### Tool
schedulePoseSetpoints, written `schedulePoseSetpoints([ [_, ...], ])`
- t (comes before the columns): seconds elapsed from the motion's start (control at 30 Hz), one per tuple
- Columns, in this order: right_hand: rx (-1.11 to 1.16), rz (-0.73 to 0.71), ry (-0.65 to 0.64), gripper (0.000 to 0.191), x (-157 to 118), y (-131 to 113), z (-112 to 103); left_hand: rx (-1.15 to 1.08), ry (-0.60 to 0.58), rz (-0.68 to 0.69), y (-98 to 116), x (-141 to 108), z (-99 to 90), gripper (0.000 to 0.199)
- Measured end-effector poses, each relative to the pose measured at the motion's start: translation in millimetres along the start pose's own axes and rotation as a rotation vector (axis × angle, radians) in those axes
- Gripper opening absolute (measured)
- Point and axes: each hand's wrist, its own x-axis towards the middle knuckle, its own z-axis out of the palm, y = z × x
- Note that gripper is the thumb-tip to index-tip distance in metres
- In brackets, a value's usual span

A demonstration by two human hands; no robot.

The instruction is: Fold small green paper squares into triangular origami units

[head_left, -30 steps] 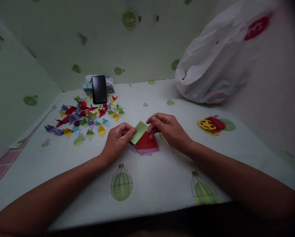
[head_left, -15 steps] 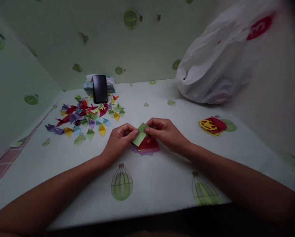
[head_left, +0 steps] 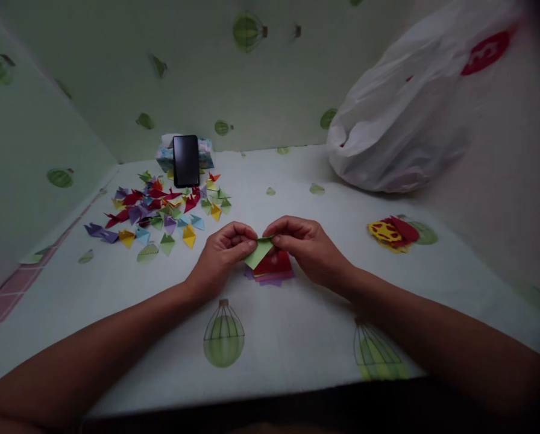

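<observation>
Green paper (head_left: 257, 255) now bent over along top edge, upper corner gone from sight; half second ago it showed as flat diamond. Left hand (head_left: 225, 250): grip pinching paper's left side, thumb on front. Right hand (head_left: 308, 248): grip pinching its upper right. Paper held just above paper stack (head_left: 279, 264), red sheet on top, pink and purple edges showing, on worktop (head_left: 292, 343). Folded paper pieces (head_left: 138, 213) scattered left; phone (head_left: 186, 161) upright before tissue box (head_left: 164, 159). Right side: yellow and red cutouts (head_left: 390, 231), white plastic bag (head_left: 396, 132) behind

Hands (head_left: 225, 250) (head_left: 313, 250) pinch green paper (head_left: 257, 254); red sheet (head_left: 282, 264) beneath
</observation>
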Motion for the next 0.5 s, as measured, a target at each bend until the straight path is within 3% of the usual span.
schedulePoseSetpoints([
  [0.5, -0.127, -0.083, -0.087, 0.020, 0.1, -4.8, -5.2, -0.100, 0.057, -0.065, 6.7, -2.0, 4.4, 0.009],
])
